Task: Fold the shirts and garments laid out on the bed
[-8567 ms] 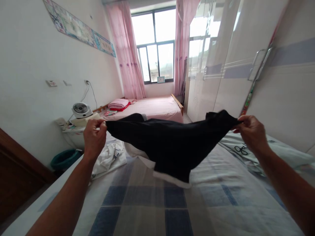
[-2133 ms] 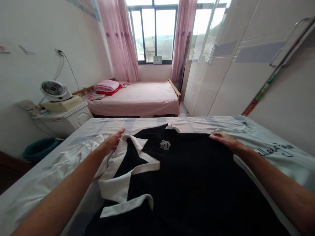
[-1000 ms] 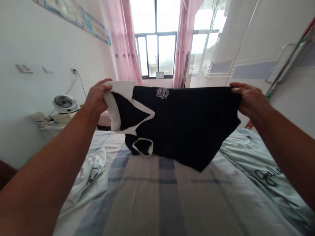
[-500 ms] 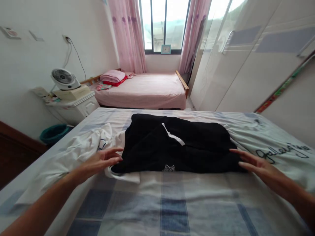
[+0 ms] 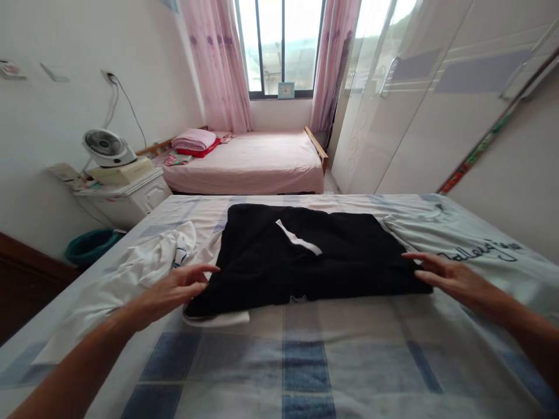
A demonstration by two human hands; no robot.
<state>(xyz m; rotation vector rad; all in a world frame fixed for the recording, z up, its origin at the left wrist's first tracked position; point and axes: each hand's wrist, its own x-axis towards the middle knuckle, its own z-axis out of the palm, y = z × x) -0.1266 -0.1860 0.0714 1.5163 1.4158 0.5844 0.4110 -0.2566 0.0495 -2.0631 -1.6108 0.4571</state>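
checked blue and grey bedsheet (image 5: 305,361) covers the near bed, and on it the two bare hands lie flat with fingers spread, grasping nothing. the left hand (image 5: 174,289) rests palm down with its fingertips touching the left edge of a folded black shirt (image 5: 301,256); the right hand (image 5: 449,278) does the same at the shirt's right edge. the shirt lies folded flat between the hands, a white trim strip (image 5: 298,237) showing on top and a white hem (image 5: 217,318) peeking out just under the left fingertips. beyond the left hand, touching the shirt's left side, sits a crumpled white garment (image 5: 144,262). beyond the right hand lies a pale cloth with dark script lettering (image 5: 476,247). farther out to the left stand a white bedside cabinet (image 5: 131,198) with a small fan (image 5: 105,146) on it and a teal basin (image 5: 89,247) on the floor. ahead of both hands is a pink bed (image 5: 262,166), pink curtains (image 5: 213,64) and a window (image 5: 279,46); white wardrobe doors (image 5: 419,105) run along the right.
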